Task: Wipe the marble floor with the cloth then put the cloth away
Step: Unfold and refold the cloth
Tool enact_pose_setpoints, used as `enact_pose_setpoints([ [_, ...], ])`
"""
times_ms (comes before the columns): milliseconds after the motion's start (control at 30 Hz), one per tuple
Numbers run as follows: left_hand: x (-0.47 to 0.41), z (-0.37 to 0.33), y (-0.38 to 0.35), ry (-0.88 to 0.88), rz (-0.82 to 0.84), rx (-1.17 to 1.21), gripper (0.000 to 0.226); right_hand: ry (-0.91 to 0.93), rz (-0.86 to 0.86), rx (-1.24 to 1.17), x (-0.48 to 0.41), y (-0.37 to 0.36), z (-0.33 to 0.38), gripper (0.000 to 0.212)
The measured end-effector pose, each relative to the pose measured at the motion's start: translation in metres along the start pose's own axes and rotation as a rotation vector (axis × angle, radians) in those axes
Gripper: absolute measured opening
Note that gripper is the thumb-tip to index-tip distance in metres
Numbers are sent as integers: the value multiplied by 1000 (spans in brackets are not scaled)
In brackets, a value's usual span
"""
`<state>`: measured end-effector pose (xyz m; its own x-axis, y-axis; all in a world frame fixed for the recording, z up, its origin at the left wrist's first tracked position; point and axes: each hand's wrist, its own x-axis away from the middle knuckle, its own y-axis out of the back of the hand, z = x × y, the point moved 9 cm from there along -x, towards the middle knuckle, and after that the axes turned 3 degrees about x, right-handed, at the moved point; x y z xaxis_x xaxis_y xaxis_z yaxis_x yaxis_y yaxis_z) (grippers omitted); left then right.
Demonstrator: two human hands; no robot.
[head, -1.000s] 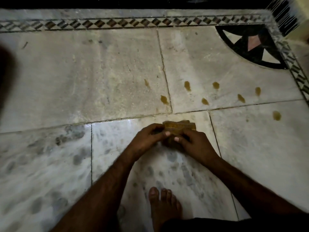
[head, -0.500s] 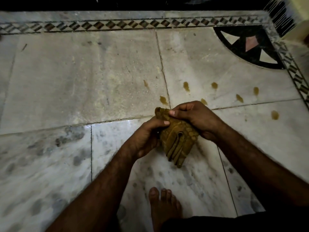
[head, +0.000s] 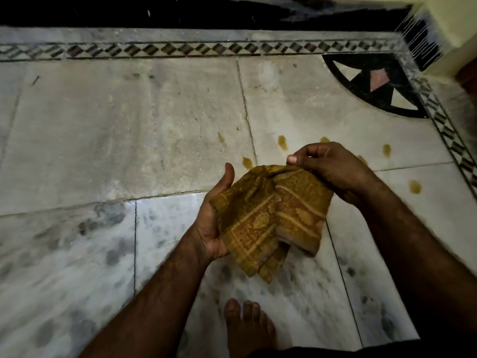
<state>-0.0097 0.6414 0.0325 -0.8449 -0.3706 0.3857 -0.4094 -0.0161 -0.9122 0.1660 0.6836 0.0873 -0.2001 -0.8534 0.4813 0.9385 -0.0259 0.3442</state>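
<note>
A mustard-yellow patterned cloth (head: 271, 218) hangs loosely unfolded above the marble floor (head: 154, 130). My left hand (head: 214, 215) cups the cloth's left side, palm up and thumb raised. My right hand (head: 333, 169) pinches its upper right edge between thumb and fingers. Several yellow-brown stain spots lie on the pale slabs beyond the hands, such as one (head: 247, 162) by the slab joint and another (head: 415, 186) at the right.
My bare foot (head: 247, 329) stands on the grey-mottled slab at the bottom. A patterned border strip (head: 180, 49) runs along the far edge, with a black inlay (head: 374, 86) in the right corner. A yellow wall (head: 454, 24) rises at the top right.
The cloth went from a small folded bundle near the floor to raised and opened out. Both hands lifted and moved apart, the left turning palm up.
</note>
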Motion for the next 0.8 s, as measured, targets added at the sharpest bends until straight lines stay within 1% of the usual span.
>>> enact_pose_setpoints([
  [33, 1, -4, -2, -15, 26, 16, 85, 10, 7, -52, 3, -2, -1, 13],
  [100, 4, -12, -5, -42, 76, 40, 91, 9, 52, -268, 12, -5, -2, 29],
  [200, 9, -24, -6, -73, 141, 77, 95, 25, 211, -733, 30, -12, 3, 54],
  [233, 10, -28, -6, -92, 156, 88, 94, 40, 252, -836, 36, -16, 6, 60],
  [267, 11, -33, -5, -117, 163, 94, 92, 56, 277, -890, 40, -19, 8, 65],
  [367, 12, -44, -2, -193, 128, 85, 86, 72, 321, -882, 46, -34, 11, 71],
  [433, 11, -45, -2, -206, 92, 64, 86, 61, 303, -775, 45, -46, 14, 72],
  [467, 10, -44, -2, -198, 74, 47, 86, 56, 262, -710, 44, -50, 15, 70],
  [567, 11, -44, 1, -221, -47, -17, 76, 66, 102, -603, 41, -54, 22, 47],
  [667, 15, -46, -3, -264, -151, -101, 61, 103, 63, -583, 41, -55, 31, 38],
  [733, 17, -51, -5, -296, -275, -265, 50, 139, 40, -565, 41, -51, 38, 36],
  [767, 18, -57, -4, -333, -368, -412, 49, 155, 24, -556, 40, -48, 41, 35],
  [800, 21, -66, -4, -404, -454, -585, 53, 167, 5, -552, 39, -46, 44, 34],
])
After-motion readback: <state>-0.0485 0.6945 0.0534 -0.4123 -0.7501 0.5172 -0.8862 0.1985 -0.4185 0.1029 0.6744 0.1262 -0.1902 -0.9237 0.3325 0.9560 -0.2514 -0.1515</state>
